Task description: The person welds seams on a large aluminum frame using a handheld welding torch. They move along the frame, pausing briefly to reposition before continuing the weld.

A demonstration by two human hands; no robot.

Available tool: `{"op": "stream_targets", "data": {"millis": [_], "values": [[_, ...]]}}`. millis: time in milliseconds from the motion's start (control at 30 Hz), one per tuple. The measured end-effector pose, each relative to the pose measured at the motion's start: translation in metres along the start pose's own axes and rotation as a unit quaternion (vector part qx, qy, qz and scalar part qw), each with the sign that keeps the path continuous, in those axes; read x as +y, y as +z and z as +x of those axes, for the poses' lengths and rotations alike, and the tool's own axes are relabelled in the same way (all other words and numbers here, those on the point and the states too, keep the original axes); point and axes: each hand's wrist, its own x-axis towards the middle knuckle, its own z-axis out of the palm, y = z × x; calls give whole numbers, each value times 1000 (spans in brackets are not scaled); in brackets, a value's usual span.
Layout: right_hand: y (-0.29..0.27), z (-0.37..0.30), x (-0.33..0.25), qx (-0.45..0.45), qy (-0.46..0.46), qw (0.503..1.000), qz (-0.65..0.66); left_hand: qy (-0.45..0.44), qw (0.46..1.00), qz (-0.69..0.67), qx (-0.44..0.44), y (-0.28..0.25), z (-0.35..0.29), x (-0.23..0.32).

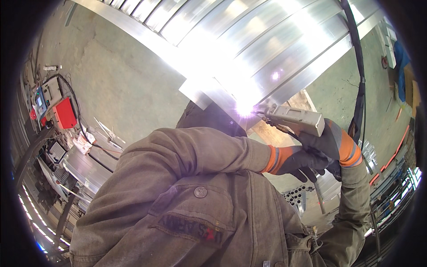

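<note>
The right hand (327, 144), gloved, grips the welding gun (296, 119); the left hand (298, 161) is closed under it as a brace. The tip sparks (243, 109) at the near edge of the metal panels (249, 49), centre. Welding seems under way; next calls for steady travel along the seam.

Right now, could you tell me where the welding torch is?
In the head view, the welding torch is right of centre, held in the right hand, its tip at the bright arc on the metal panel's lower edge.
</note>
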Motion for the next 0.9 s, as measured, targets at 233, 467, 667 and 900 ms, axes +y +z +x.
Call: {"op": "stream_targets", "data": {"millis": [233,467,667,900], "values": [[-3,-43,-14,140,-37,989,30,45,994,98,-5,12,7,13],[20,-76,-32,275,-129,951,-49,125,984,-119,-47,1,39,-12],[51,-80,-46,313,-261,913,-23,348,898,-124,-241,-51,-8,-30],[78,-98,-78,381,-373,842,-85,212,875,434,27,47,-114,49]]}}
